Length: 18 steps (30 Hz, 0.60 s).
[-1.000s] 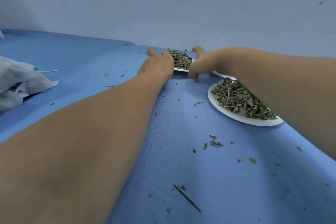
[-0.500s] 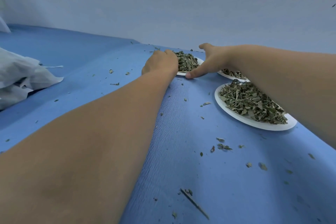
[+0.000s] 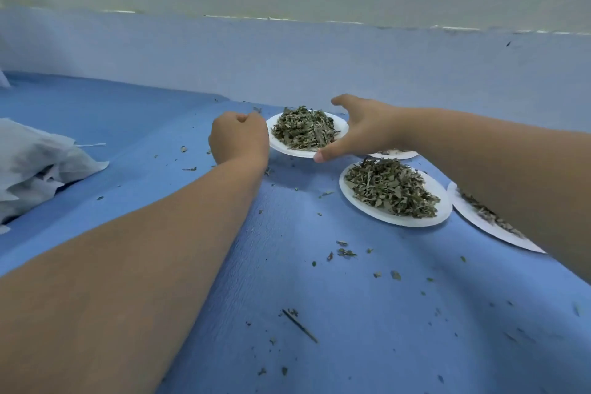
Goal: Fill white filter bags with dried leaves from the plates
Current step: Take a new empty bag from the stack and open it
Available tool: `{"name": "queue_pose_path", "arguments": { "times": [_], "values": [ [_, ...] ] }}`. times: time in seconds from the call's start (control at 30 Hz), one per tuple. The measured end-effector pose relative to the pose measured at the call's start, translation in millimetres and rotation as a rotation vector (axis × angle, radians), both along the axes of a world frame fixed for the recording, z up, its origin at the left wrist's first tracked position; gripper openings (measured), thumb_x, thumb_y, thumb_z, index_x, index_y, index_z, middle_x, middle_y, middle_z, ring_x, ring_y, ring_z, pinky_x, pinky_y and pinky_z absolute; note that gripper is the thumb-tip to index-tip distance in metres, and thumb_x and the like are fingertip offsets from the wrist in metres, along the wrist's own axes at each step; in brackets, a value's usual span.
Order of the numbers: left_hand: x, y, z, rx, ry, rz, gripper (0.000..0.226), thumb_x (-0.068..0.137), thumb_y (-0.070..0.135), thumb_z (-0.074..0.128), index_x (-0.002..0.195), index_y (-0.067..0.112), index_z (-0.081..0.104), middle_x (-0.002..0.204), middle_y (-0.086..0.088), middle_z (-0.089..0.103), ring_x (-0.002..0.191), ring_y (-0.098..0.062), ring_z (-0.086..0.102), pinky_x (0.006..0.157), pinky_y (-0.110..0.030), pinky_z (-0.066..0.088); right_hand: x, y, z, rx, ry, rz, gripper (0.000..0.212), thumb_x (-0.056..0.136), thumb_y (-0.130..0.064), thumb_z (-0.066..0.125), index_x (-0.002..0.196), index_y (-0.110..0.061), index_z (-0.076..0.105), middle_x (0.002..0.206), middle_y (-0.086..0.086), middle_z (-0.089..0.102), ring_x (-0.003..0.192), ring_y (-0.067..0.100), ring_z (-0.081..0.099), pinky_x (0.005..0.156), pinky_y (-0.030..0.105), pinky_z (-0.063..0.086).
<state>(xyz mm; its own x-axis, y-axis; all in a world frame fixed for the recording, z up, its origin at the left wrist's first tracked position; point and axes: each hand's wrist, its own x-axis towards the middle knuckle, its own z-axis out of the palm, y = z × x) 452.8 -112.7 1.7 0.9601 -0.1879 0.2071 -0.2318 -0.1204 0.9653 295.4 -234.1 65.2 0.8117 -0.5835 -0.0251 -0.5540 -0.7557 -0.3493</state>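
The bags [image 3: 38, 166] lie well left of the plate [image 3: 279, 146]. The left hand [image 3: 238, 141] sits against the plate's left rim, fingers curled; whether it grips the rim cannot be told. The leaves [image 3: 303, 129] are heaped on the plate. The right hand [image 3: 361, 128] brackets the plate's right rim, spread wide, thumb at the near edge. Transfer likely runs leftward; the left hand is nearer the bags.
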Motion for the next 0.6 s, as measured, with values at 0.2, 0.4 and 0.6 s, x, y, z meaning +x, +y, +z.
{"name": "queue_pose_path", "arguments": {
  "times": [0.2,0.4,0.6],
  "values": [
    [-64,47,10,-0.140,0.096,-0.099,0.007,0.060,0.022,0.041,0.054,0.019,0.042,0.066,0.012,0.073,0.046,-0.008,0.046,0.051,-0.027,0.036,-89,48,23,0.042,-0.047,0.001,0.123,0.061,-0.074,0.082,0.157,-0.041,0.014,0.161,-0.002,0.035,0.145,0.022,0.038,0.114,0.043,0.037],
    [-155,100,16,-0.184,0.137,-0.229,0.006,0.075,0.013,0.049,0.073,0.008,0.052,0.063,0.002,0.073,0.068,-0.016,0.069,0.078,-0.046,0.058,-208,113,24,0.108,-0.152,-0.030,0.115,0.053,-0.081,0.079,0.148,-0.057,0.020,0.157,-0.010,0.041,0.133,0.006,0.044,0.094,0.033,0.037],
    [-240,142,10,-0.133,0.112,-0.333,0.027,0.079,0.012,0.051,0.091,-0.010,0.061,0.060,-0.002,0.072,0.059,-0.012,0.072,0.075,-0.040,0.061,-313,170,7,0.107,-0.140,-0.089,0.104,0.048,-0.090,0.071,0.136,-0.073,0.018,0.132,-0.040,0.042,0.119,-0.007,0.040,0.087,0.018,0.035]
  ]
}}
